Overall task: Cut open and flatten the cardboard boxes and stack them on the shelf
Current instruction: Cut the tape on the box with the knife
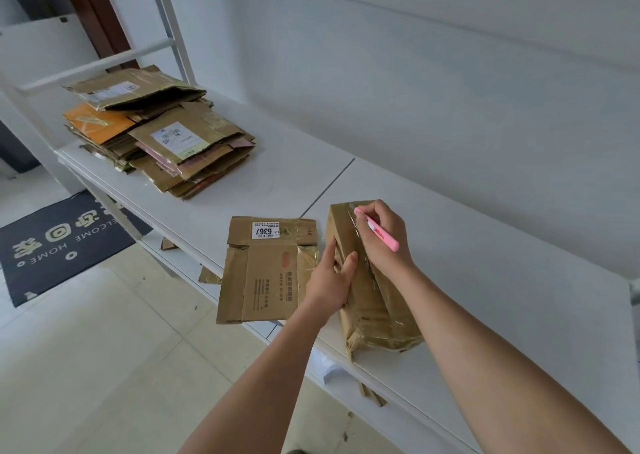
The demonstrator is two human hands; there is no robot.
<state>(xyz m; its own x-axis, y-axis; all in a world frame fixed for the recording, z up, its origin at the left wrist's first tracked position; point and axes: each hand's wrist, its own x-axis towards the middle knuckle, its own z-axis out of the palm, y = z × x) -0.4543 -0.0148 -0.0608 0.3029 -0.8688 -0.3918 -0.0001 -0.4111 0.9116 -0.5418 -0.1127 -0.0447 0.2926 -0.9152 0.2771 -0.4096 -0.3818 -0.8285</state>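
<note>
Two lots of flattened cardboard lie on the white shelf [485, 263]: a tall stack [159, 131] far left of the taped box [370, 290], and one flattened box [266, 270] just beside it, overhanging the shelf's edge. The left hand [332, 280] presses straight fingers against the taped box's side. The right hand [381, 235] grips a pink cutter [379, 233] on its top. A dark doormat [59, 242] lies on the tiled floor below the stack.
</note>
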